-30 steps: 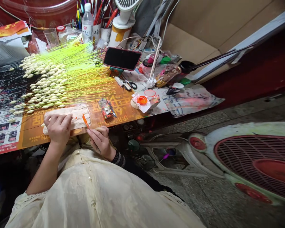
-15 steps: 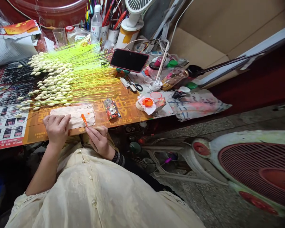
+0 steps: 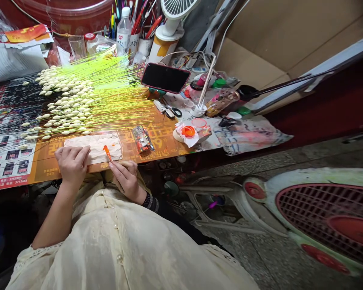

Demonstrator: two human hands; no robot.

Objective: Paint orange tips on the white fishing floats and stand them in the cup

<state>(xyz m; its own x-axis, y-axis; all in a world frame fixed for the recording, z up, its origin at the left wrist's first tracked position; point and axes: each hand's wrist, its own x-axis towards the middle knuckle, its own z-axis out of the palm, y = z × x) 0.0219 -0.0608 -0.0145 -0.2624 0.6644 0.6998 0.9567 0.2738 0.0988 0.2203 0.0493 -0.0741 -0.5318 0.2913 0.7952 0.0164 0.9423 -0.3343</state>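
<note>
My right hand [image 3: 127, 179] is closed at the table's front edge. Its fingertips pinch a slender orange piece [image 3: 107, 152] that slants up and left over a pale folded cloth [image 3: 110, 144]. Whether this is a brush tip or a painted part is too small to tell. My left hand [image 3: 73, 159] rests at the cloth's left end, its fingers curled together; anything between them is hidden. A small orange smear shows on the cloth. Beyond it lie many cream oval bulbs [image 3: 69, 109] on thin sticks with yellow-green ends [image 3: 117, 86].
Right of the cloth lies a paint-stained block [image 3: 143, 139]. An orange paint pot [image 3: 188, 131] stands on crumpled paper near the table edge. Farther back are scissors [image 3: 173, 110], a propped phone [image 3: 165, 77], a water bottle [image 3: 124, 32] and a small fan [image 3: 178, 9]. A larger fan [image 3: 326, 217] is at right.
Both hands keep nearly the same place. The orange piece has turned slightly and its outline looks different. The larger fan appears shifted a little left.
</note>
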